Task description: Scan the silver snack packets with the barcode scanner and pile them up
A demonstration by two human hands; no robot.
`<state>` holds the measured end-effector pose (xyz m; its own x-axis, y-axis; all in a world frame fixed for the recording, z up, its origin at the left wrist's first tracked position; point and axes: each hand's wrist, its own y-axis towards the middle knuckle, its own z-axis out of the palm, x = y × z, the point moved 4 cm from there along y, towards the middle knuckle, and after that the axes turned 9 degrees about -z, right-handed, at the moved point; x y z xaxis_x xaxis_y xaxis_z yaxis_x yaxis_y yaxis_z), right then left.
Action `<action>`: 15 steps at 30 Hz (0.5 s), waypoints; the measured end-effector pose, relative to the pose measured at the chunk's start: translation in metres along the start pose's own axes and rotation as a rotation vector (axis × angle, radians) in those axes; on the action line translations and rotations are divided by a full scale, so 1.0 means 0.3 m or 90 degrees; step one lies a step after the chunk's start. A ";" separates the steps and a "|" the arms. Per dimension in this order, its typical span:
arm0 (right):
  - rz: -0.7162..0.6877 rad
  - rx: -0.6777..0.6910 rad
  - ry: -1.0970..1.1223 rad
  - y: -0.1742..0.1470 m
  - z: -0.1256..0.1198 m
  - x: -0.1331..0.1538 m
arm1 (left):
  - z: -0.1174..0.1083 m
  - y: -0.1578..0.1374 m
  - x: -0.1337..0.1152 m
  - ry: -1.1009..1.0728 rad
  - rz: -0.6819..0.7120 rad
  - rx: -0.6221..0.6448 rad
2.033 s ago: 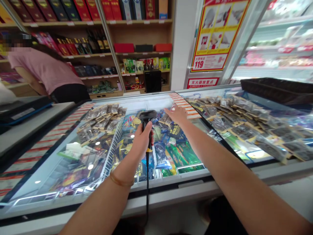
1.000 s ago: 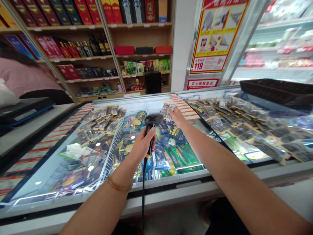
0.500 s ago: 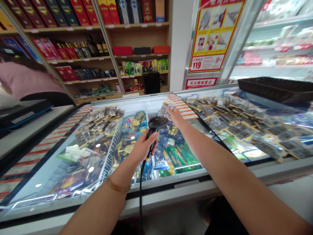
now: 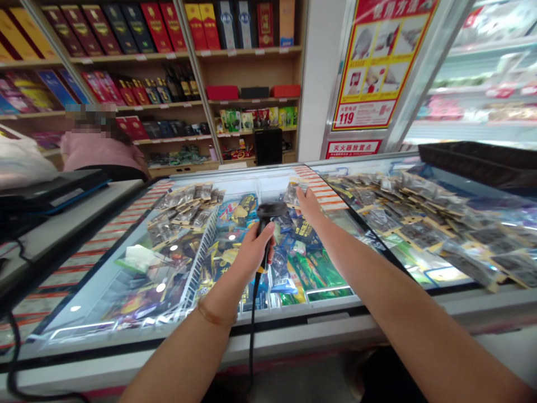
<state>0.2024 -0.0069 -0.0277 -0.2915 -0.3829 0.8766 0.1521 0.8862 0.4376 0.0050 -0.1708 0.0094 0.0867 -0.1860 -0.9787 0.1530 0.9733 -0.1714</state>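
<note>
My left hand (image 4: pixel 257 246) is wrapped round the handle of a black barcode scanner (image 4: pixel 272 209), whose cord (image 4: pixel 252 330) hangs down over the freezer's front edge. Beyond the scanner head, the fingers of my right hand (image 4: pixel 308 202) are closed on a small clear packet (image 4: pixel 292 192) with dark contents. Both hands are above the glass top of a chest freezer (image 4: pixel 289 323). Similar packets lie in a pile (image 4: pixel 191 204) on the left side of the glass and in a larger pile (image 4: pixel 423 215) on the right.
Under the glass are colourful bagged goods (image 4: pixel 319 268). A dark tray (image 4: pixel 474 159) sits at the back right. On the left, a counter (image 4: pixel 104 207) bears a black device (image 4: pixel 54 190). A person in pink (image 4: pixel 100 148) bends near the shelves of boxes and bottles behind.
The view has shifted left and slightly up, so the scene sits further right and lower. My right hand and its packet have moved slightly away from the scanner head. The person's posture has shifted.
</note>
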 end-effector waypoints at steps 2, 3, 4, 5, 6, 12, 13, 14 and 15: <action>0.027 0.005 -0.032 -0.007 0.013 0.026 | -0.032 -0.006 -0.026 -0.035 -0.018 -0.063; 0.045 0.024 -0.025 -0.009 0.028 0.042 | -0.054 -0.011 -0.044 -0.047 -0.021 -0.088; 0.064 0.056 0.000 -0.010 0.051 0.059 | -0.080 -0.017 -0.063 -0.053 -0.017 -0.110; 0.081 0.094 0.036 -0.011 0.079 0.079 | -0.112 -0.024 -0.084 -0.057 -0.007 -0.132; 0.092 0.134 0.076 -0.013 0.114 0.103 | -0.149 -0.034 -0.104 -0.059 0.007 -0.156; 0.073 0.362 0.181 -0.058 0.448 0.297 | -0.432 -0.129 -0.169 -0.100 0.053 -0.335; 0.072 0.391 0.179 -0.071 0.518 0.329 | -0.478 -0.149 -0.172 -0.112 0.052 -0.360; 0.074 0.413 0.174 -0.083 0.587 0.358 | -0.520 -0.168 -0.175 -0.122 0.051 -0.384; 0.072 0.431 0.169 -0.096 0.655 0.385 | -0.558 -0.187 -0.177 -0.130 0.052 -0.405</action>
<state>-0.0213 -0.0255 0.0216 -0.0576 -0.2532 0.9657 -0.4735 0.8585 0.1968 -0.1729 -0.1930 0.0521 0.2675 -0.0688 -0.9611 -0.4662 0.8637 -0.1916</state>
